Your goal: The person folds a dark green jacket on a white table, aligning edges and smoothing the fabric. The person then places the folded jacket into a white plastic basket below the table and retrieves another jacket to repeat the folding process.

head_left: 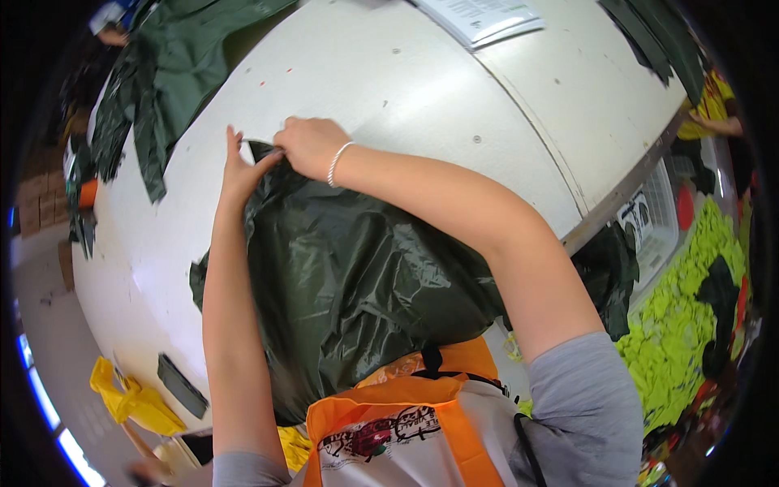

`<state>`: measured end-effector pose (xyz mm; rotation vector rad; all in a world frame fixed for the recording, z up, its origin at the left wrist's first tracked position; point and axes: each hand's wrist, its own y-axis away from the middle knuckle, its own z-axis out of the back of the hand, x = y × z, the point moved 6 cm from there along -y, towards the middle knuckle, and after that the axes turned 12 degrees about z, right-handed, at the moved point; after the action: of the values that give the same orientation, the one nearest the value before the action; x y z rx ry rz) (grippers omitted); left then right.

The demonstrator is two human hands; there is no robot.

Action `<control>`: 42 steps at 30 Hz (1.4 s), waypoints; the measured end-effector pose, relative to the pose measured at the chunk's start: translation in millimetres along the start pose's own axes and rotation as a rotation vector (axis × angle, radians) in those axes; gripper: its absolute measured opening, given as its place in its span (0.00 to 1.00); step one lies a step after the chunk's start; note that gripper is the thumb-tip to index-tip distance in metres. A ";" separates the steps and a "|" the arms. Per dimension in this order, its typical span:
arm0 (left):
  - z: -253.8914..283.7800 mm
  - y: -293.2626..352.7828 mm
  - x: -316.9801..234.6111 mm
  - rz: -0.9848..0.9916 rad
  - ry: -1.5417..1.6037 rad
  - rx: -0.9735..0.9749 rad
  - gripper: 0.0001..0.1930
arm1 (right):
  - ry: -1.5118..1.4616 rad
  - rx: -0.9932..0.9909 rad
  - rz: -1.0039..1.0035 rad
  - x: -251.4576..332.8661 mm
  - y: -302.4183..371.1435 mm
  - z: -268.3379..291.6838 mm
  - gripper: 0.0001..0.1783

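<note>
A dark green plastic bag point(357, 276), full and bulging, lies on the white table point(422, 89) in front of me. My left hand point(240, 169) and my right hand point(310, 146) meet at the bag's far top edge and pinch its gathered plastic between the fingers. A bead bracelet circles my right wrist. Both forearms reach over the bag from the lower edge. I wear an orange and white apron point(406, 430).
More dark green plastic sheets point(162, 73) lie at the table's far left and far right corner. A printed paper point(483, 18) rests at the far edge. A heap of bright yellow-green cloth point(682, 316) fills a bin on the right. Yellow items point(134, 399) lie on the floor at left.
</note>
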<state>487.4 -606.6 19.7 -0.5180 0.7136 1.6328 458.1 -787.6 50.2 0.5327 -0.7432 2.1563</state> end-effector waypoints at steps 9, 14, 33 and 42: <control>-36.3 168.7 -197.8 -0.663 0.015 -0.092 0.10 | 0.228 0.365 0.058 -51.5 23.7 -43.1 0.12; -47.5 206.7 -251.1 -0.810 0.179 0.234 0.11 | 0.251 0.384 0.002 -50.4 15.5 -57.8 0.13; -51.6 201.3 -244.6 -0.740 0.252 0.534 0.11 | 0.293 0.211 0.051 -58.2 24.9 -65.0 0.10; -59.0 202.6 -235.3 -0.727 0.364 0.601 0.11 | 0.218 0.205 -0.053 -55.1 24.8 -52.7 0.08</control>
<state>327.9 -832.8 172.2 -0.5462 1.0776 0.6050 465.5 -795.6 -29.2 0.4078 -0.3883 2.2101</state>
